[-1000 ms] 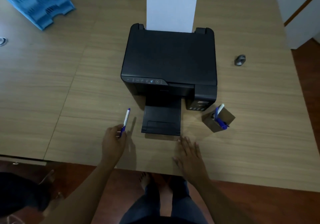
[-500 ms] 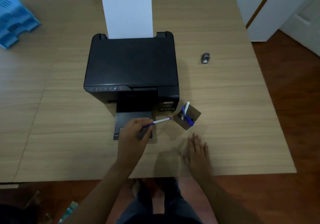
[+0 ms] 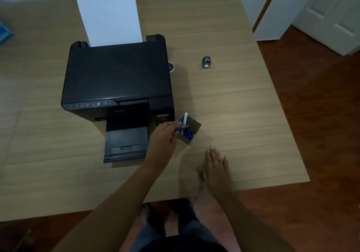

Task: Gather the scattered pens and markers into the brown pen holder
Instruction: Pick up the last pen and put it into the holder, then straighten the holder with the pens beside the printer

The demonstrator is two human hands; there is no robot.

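The brown pen holder (image 3: 195, 125) stands on the table just right of the printer's front corner, with several blue and white pens (image 3: 185, 119) sticking out of it. My left hand (image 3: 163, 137) is at the holder's left rim, fingers pinched on a blue and white pen (image 3: 179, 128) whose far end lies over the holder's opening. My right hand (image 3: 215, 166) rests flat on the table in front of the holder, fingers spread, holding nothing.
A black printer (image 3: 116, 80) with a white sheet (image 3: 109, 16) upright in its feeder fills the table's middle; its output tray (image 3: 125, 144) juts toward me. A small grey object (image 3: 206, 61) lies at the far right. The table edge (image 3: 272, 185) runs close to my right hand.
My left hand carried the pen from left of the output tray, across it, to the holder's rim. My right hand stayed flat on the table. The view shifted right.
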